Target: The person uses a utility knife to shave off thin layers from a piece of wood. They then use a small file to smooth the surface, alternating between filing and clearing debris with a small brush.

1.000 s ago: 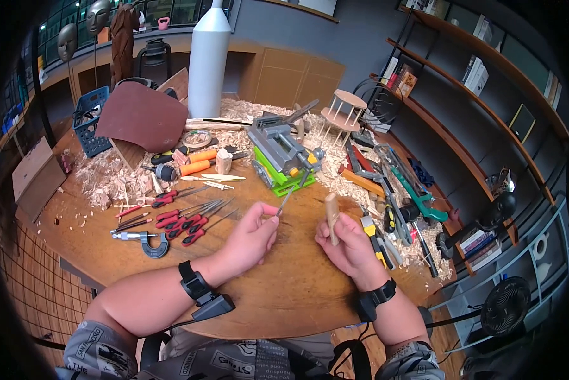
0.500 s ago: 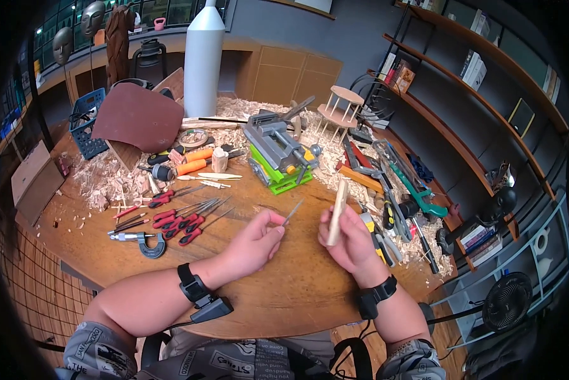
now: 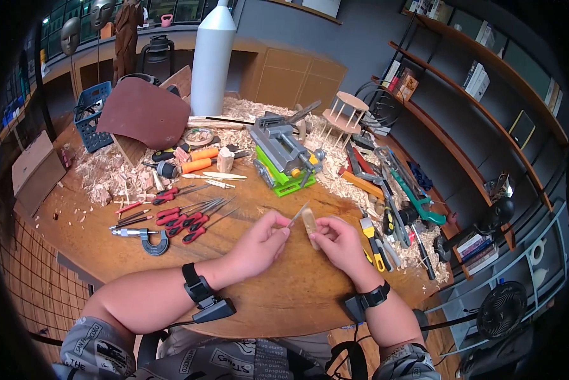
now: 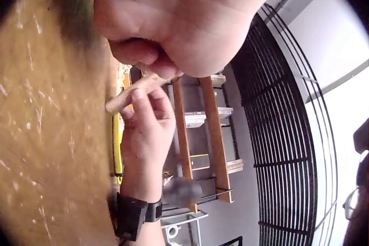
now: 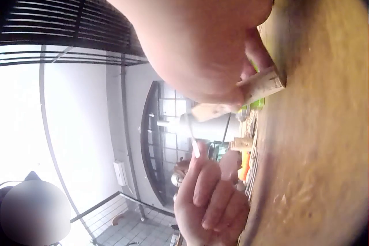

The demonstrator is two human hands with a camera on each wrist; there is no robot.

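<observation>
Over the front middle of the table, my left hand (image 3: 263, 244) grips a slim grey needle file (image 3: 299, 214) whose tip points up and away; its handle end is hidden in the hand. Close on its right, my right hand (image 3: 343, 248) pinches a small carved piece of wood (image 3: 309, 221) with a rounded top. The file tip stands right beside this wood in the head view. In the right wrist view the pale wood (image 5: 262, 86) sticks out past the fingers. From the left wrist, the right hand (image 4: 147, 136) shows with its thumb on the wood.
Several red-handled files (image 3: 186, 221) and a micrometer (image 3: 146, 240) lie to the left. A grey and green vise (image 3: 287, 155) stands ahead amid wood shavings (image 3: 240, 113). Saws, a yellow-handled chisel (image 3: 372, 240) and other tools crowd the right side.
My right hand has moved left and turned the wood, bringing it close to the file. The left hand has shifted slightly, its file still pointing up and away.
</observation>
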